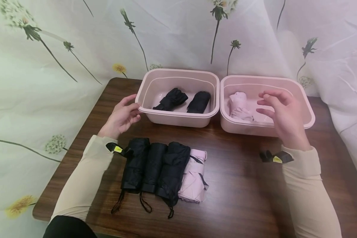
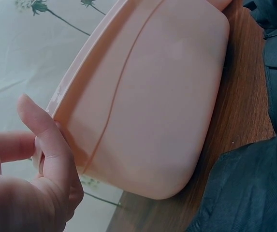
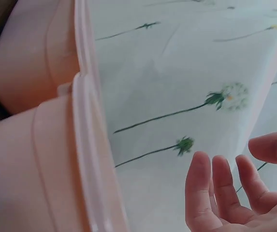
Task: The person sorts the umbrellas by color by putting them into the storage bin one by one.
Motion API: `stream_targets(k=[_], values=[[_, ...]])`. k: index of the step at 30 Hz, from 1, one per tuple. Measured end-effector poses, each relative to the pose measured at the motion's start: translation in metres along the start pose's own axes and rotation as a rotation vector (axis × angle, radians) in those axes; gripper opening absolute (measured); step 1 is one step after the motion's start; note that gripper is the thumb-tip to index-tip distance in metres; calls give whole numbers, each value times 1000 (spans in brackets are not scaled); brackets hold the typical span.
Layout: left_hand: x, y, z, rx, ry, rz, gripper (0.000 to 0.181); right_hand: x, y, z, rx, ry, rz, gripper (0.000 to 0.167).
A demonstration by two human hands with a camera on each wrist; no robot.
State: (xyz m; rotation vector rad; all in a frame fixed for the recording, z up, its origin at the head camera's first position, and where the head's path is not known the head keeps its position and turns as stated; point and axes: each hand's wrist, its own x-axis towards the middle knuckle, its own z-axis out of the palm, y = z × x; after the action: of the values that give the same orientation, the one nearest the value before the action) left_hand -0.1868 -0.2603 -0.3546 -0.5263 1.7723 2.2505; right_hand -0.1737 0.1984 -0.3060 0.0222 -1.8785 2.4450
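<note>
Head view, left to right: the left hand [image 1: 122,115] pinches the rim of the left bin [image 1: 177,120] at its near left corner, a grip repeated in the left wrist view, where the smooth, pale pink outer wall bears a thin line below the rim. Nearer the person, four folded umbrellas lie side by side on the dark wood-grained table [image 1: 241,185]. The first black umbrella [image 1: 135,165] is creased; the second black umbrella [image 1: 154,167] is slimmer and smoother; the third black umbrella [image 1: 174,170] is bulky and wrinkled. A cord loop trails from the lower end of each. The pink umbrella [image 1: 194,175] is rumpled, with dark strips across it. Inside the left bin, a ruffled black umbrella [image 1: 172,99] lies diagonally, apart from a neater black umbrella [image 1: 198,102]. Just beside stands the matching right bin [image 1: 247,129], holding a crumpled, pale pink umbrella [image 1: 239,105] at its left end. The right hand [image 1: 282,112], its fingers spread and loosely bent, holds nothing above this bin.
</note>
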Motion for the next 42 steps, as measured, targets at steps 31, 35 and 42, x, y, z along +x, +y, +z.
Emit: stream_targets(k=[31,35,42], values=[[1,0,-2,3,-2,-14,57,-77,45,36,-455,-261,33,30],[1,-1,-2,2,0,-14,57,-88,80,47,-456,-323,205,44],[2,-1,-2,-7,-5,-11,58,-108,116,58,-438,-387,427,64]])
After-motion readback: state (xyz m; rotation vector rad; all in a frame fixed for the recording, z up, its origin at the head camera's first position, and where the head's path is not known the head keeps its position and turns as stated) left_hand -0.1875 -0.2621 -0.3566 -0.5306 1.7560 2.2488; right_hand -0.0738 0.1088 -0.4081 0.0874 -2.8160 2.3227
